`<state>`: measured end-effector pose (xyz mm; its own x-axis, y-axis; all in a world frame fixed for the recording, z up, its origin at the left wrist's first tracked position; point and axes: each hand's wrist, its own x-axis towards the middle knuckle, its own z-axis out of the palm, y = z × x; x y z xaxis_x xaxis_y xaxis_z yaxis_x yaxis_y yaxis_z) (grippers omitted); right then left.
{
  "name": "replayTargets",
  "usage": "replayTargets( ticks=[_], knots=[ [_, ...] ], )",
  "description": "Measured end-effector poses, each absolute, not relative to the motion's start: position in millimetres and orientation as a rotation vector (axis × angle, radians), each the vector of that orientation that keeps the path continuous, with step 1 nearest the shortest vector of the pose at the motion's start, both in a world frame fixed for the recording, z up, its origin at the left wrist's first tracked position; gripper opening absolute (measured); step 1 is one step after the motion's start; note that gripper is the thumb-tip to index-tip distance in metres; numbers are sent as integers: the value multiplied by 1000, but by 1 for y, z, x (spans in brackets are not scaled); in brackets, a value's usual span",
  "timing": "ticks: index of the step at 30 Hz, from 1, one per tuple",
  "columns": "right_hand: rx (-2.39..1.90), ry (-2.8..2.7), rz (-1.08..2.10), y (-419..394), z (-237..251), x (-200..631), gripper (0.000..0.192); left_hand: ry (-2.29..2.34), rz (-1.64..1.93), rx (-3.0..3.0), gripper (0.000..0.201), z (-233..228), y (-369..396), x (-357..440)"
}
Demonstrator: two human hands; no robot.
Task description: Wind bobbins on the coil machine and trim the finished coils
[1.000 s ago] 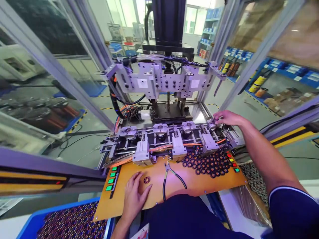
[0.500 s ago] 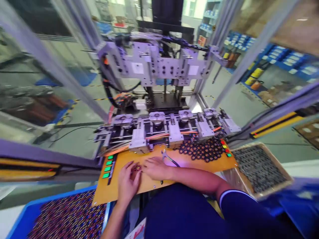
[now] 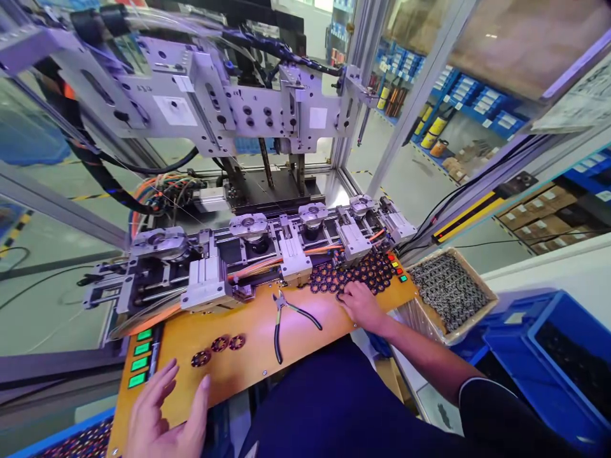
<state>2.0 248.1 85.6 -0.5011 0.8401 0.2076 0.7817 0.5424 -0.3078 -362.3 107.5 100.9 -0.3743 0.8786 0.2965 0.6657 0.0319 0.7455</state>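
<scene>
Reaching from the bench centre, the right hand [image 3: 361, 305] now apparently pinches dark ring-shaped cores [image 3: 351, 275], while the left hand [image 3: 160, 416] hovers open beside three wound copper rings [image 3: 218, 345].

An orange board [image 3: 248, 366] carries everything here. A pair of cutters [image 3: 286, 318] lies near its middle. Left of the cutters sit three small dark rings [image 3: 218, 346] in a row. Right of the cutters a heap of dark rings [image 3: 351, 275] covers the board's far corner. Far left of the cutters, green buttons [image 3: 139, 356] line the edge.
</scene>
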Motion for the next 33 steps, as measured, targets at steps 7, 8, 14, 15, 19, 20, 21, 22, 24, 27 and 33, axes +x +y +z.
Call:
replayTargets(
  ticks=[7,8,14,15,19,20,21,22,24,27,33],
  knots=[
    [-1033,-2357,436,232,127,-46,14,1636,1069,1496,42,149,148,-330],
    [-942,-2324,486,228,140,-59,14,1494,1004,1467,43,157,151,-322],
    [-413,-1941,846,212,199,-121,9,1287,1250,1358,32,193,149,-294],
    [-397,-1922,901,214,202,-126,9,1340,1311,1434,29,194,147,-296],
    [-395,-1868,1182,222,204,-141,13,1480,1540,1775,35,190,140,-308],
    [-399,-1862,1229,223,204,-144,13,1487,1569,1794,37,189,139,-311],
    [-404,-1862,1263,224,203,-147,12,1498,1580,1784,38,187,137,-313],
    [-404,-1867,1287,224,203,-151,12,1517,1584,1765,39,186,136,-315],
    [-379,-1890,1326,224,204,-156,12,1571,1581,1768,40,184,133,-319],
    [-314,-1976,1349,232,209,-163,12,1650,1591,1800,38,177,129,-327],
    [-188,-2423,806,321,242,-204,14,2009,1659,1545,45,122,129,-352]
  ],
)
